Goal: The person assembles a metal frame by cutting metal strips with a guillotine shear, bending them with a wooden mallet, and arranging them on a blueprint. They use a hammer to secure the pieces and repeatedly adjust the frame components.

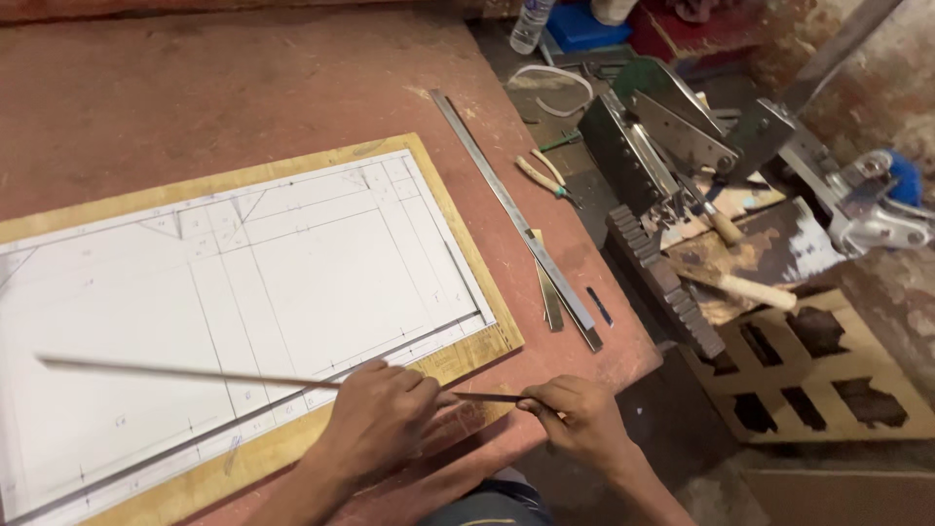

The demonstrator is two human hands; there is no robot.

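Metal strip (185,373), long and thin, lies across our view at the near edge of the tabletop (146,88), running from far left over the white drawing sheet (292,282) to our 2 hands. Our left hand (375,414) is closed around the strip near its right part, fingers curled over it and resting on the wooden board (458,356) beneath. Our right hand (575,414), just to the right, pinches the strip's right end between thumb and fingertips, so both hands are clamped on the same piece. The strip hangs slightly above the sheet, at a shallow slant to the board's near edge.

Under it, the white sheet carries ruled pencil lines forming boxes and flaps, and it sits on the pale wooden board, which is set at an angle on the reddish tabletop.

Farther right, a long steel ruler (511,214) lies diagonally on the tabletop, with 2 shorter metal pieces (550,292) beside its near end. Past the tabletop's right edge we see pliers with pale handles (545,177), a green-grey metal cutting machine (672,136) with a toothed block (662,282), a wooden-handled tool (750,289) and a cardboard piece with cut-out slots (818,375). At the far edge stands a plastic bottle (531,24).
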